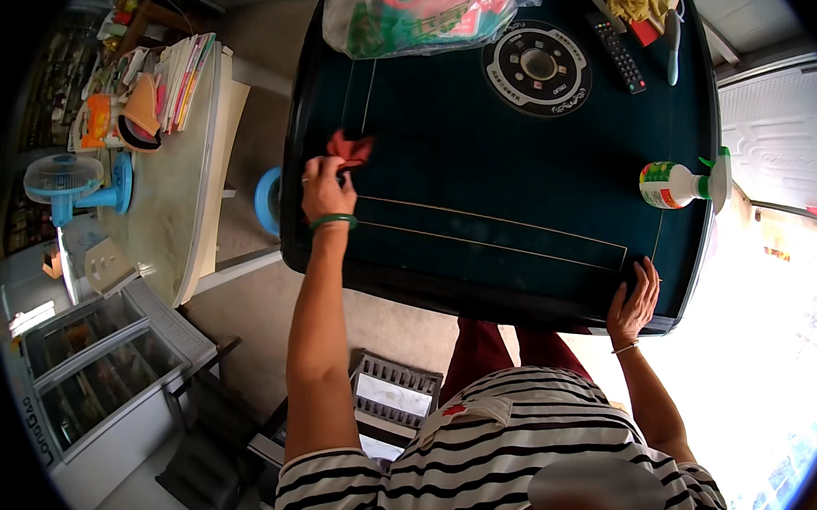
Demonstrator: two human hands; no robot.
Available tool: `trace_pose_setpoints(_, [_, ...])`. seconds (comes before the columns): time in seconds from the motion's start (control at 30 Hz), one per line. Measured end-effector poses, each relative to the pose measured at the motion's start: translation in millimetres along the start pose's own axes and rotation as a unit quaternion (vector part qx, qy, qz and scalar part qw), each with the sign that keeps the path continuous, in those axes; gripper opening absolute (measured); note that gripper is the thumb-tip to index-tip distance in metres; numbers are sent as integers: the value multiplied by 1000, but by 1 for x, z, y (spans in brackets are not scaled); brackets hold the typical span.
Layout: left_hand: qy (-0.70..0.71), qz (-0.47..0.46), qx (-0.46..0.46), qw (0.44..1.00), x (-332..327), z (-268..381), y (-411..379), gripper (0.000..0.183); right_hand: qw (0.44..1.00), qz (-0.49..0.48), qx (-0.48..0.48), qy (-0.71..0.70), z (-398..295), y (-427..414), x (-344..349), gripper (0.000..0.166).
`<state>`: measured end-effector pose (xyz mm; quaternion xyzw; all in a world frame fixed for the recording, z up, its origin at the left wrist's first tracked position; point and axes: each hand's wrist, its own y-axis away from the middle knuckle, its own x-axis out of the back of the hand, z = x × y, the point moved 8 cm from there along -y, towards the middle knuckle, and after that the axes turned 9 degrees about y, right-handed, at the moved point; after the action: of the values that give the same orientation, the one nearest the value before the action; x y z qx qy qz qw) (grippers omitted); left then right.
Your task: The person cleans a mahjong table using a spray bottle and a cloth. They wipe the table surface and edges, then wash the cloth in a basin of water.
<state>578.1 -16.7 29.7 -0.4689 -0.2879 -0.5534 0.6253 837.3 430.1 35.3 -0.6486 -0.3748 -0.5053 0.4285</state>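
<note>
A dark green mahjong table [470, 167] with a black rim spreads before me. At its left side my left hand [329, 193], with a green bangle at the wrist, grips a crumpled red cloth [350, 149] against the felt. My right hand [634, 302] rests on the table's front right corner, fingers spread and holding nothing. A spray bottle [672, 185] with a green and white head lies on its side along the right edge, beyond that hand. The round black and silver centre panel [538, 66] is set into the far part of the tabletop.
A clear plastic bag [419, 17] with red and green contents occupies the table's far left. Near the far right lie a remote control [618, 54] and a light-handled tool [673, 47]. Leftward stand a counter [166, 205] with a blue fan [69, 182] and a glass-topped freezer [107, 370].
</note>
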Motion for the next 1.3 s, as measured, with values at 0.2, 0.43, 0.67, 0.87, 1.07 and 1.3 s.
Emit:
trace_pose_setpoints(0.2, [104, -38, -66, 992, -33, 94, 42, 30, 1000, -6, -9, -13, 2, 1, -3, 41])
trace_pose_setpoints(0.43, [-37, 4, 53, 998, 10, -18, 8, 26, 1000, -12, -21, -18, 6, 1, -2, 43])
trace_pose_setpoints(0.67, [96, -15, -30, 995, -30, 112, 64, 23, 1000, -1, -16, -25, 3, 0, 1, 44])
trace_pose_setpoints(0.87, [65, -63, -28, 995, -6, 69, 55, 31, 1000, -3, -4, -8, 5, -1, 1, 47])
trace_pose_setpoints(1.07, [122, -61, -12, 991, -36, 144, 97, 21, 1000, -4, -17, -14, 6, 0, 0, 48])
trace_pose_setpoints(1.3, [264, -246, -173, 916, -80, 268, 152, 41, 1000, -6, 0, -25, 7, 0, 2, 49])
